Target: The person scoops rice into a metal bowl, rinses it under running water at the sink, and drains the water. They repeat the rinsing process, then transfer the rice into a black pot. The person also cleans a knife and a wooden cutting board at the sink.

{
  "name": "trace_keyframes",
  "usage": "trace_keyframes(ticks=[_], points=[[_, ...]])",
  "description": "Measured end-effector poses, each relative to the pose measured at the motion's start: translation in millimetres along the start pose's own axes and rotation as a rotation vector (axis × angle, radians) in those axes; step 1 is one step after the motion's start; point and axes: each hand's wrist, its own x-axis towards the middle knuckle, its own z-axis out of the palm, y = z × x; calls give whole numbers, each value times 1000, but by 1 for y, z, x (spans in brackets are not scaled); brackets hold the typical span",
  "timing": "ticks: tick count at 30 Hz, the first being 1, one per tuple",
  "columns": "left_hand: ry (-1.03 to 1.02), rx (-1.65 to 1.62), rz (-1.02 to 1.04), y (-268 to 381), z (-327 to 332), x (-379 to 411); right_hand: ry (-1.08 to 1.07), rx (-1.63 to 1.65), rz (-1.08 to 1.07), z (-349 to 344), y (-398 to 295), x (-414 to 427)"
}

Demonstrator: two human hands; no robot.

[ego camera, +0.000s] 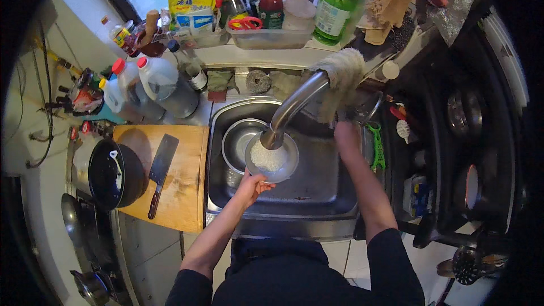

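Observation:
My left hand (pixel 253 185) grips the near rim of a small bowl (pixel 290 165) with white rice (pixel 267 158) in it. The bowl is right under the spout of a curved metal faucet (pixel 299 100), above the stainless steel sink (pixel 323 185). Whether water runs is not plain. A metal basin (pixel 231 148) stands in the sink, partly behind the bowl. My right hand (pixel 346 129) reaches to the faucet's base at the sink's right rear; its fingers are hidden below a cloth (pixel 340 76) draped over the faucet.
Left of the sink, a cleaver (pixel 163 159) and a black pot (pixel 117 174) rest on a wooden cutting board (pixel 187 178). Large plastic jugs (pixel 161 80) stand behind the board. A green peeler (pixel 377 146) lies at the sink's right edge. Bottles and plastic bins (pixel 270 40) line the windowsill.

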Motion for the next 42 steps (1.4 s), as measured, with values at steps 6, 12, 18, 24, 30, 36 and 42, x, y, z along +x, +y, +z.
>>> trace_keyframes(ticks=[6, 12, 18, 24, 30, 36, 42], points=[[-7, -16, -73, -1, -22, 17, -76, 662, -618, 43, -92, -32], [34, 29, -23, 7, -3, 14, -510, 1215, -326, 191, -110, -2], [30, 9, -5, 10, -12, 19, -489, 1013, -575, 177, -118, -4], [10, 9, 4, 11, -9, 20, -258, 734, -680, 83, -119, -23], [26, 25, 10, 11, -5, 17, -398, 557, -563, 27, -121, -26], [26, 20, 19, 9, -1, 10, -204, 1608, 41, 31, -73, -34], [-3, -12, 14, 10, 1, 1, -12, 1946, 475, 62, 5, -27]])
